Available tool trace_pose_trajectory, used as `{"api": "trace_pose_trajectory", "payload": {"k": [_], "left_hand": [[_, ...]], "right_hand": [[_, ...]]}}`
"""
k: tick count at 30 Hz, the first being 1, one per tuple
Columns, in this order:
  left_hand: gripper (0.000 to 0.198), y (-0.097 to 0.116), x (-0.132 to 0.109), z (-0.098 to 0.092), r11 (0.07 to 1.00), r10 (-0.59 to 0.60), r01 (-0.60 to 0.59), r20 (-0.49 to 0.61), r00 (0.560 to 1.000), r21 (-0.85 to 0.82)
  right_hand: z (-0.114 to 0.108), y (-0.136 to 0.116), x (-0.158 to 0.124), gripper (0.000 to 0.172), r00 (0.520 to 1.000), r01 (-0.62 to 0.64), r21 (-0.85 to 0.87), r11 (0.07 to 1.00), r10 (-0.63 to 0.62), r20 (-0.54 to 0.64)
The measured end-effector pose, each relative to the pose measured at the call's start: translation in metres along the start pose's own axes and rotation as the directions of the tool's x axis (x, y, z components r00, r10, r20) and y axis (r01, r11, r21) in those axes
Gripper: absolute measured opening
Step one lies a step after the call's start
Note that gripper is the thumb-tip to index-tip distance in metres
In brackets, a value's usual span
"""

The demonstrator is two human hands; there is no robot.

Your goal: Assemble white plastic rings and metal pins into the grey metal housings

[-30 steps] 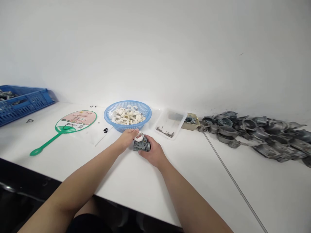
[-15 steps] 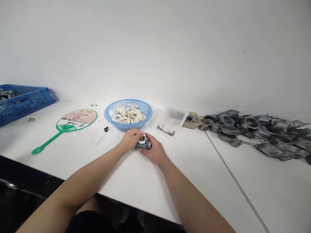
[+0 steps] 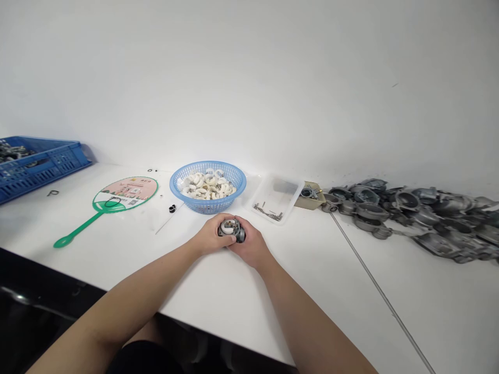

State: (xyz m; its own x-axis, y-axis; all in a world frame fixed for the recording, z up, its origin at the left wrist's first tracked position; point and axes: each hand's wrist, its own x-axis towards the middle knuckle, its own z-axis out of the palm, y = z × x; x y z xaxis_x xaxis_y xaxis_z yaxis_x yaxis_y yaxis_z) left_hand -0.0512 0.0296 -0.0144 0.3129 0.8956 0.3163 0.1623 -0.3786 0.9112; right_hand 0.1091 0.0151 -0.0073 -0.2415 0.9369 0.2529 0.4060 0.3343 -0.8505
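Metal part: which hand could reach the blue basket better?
Left hand, probably: it sits closer to the blue basket than the right hand does, and both hands are holding the metal part.

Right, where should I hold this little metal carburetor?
Hold the metal carburetor by its body from both sides, as your left hand and right hand do now. It is small and lumpy, so fingers wrapped around it from left and right should probably grip best.
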Motion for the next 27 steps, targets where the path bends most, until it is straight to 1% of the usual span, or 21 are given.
{"api": "trace_pose_trajectory", "payload": {"k": [3,6,8,10,13,18,22,27], "left_hand": [[0.051,-0.002,0.002,-0.005,0.998,-0.061,0.061,0.006,0.998,0.000],[0.049,-0.001,0.003,-0.007,0.996,-0.082,0.083,0.041,0.996,-0.016],[0.049,0.003,0.003,-0.008,0.997,-0.080,0.081,0.046,0.996,-0.008],[0.049,0.006,0.002,-0.008,0.998,-0.062,0.061,0.044,0.997,0.036],[0.048,0.008,0.002,-0.008,0.996,-0.022,0.018,0.051,0.998,0.082],[0.045,0.005,0.002,-0.009,1.000,-0.002,0.001,0.049,0.999,0.026],[0.043,0.004,0.002,-0.007,0.999,-0.042,0.042,0.022,0.999,0.010],[0.042,0.006,0.003,-0.002,0.996,-0.088,0.088,-0.012,0.996,-0.021]], "right_hand": [[0.001,0.005,0.002,0.069,0.999,-0.042,-0.030,0.999,0.041,-0.027],[0.001,0.008,0.002,0.070,0.999,-0.044,-0.004,0.999,0.044,-0.021],[0.000,0.008,0.002,0.069,0.999,-0.030,0.035,0.999,0.031,-0.008],[-0.002,0.007,0.001,0.067,1.000,-0.017,0.069,0.997,0.016,0.017],[-0.003,0.005,0.001,0.065,0.999,-0.015,0.076,0.997,0.012,0.030],[-0.003,0.006,0.003,0.064,0.999,-0.013,0.084,0.996,0.010,0.040],[-0.004,0.006,0.004,0.066,0.999,-0.013,0.073,0.997,0.009,0.050],[-0.008,0.006,0.005,0.071,0.996,-0.044,0.094,0.995,0.036,0.085]]}}
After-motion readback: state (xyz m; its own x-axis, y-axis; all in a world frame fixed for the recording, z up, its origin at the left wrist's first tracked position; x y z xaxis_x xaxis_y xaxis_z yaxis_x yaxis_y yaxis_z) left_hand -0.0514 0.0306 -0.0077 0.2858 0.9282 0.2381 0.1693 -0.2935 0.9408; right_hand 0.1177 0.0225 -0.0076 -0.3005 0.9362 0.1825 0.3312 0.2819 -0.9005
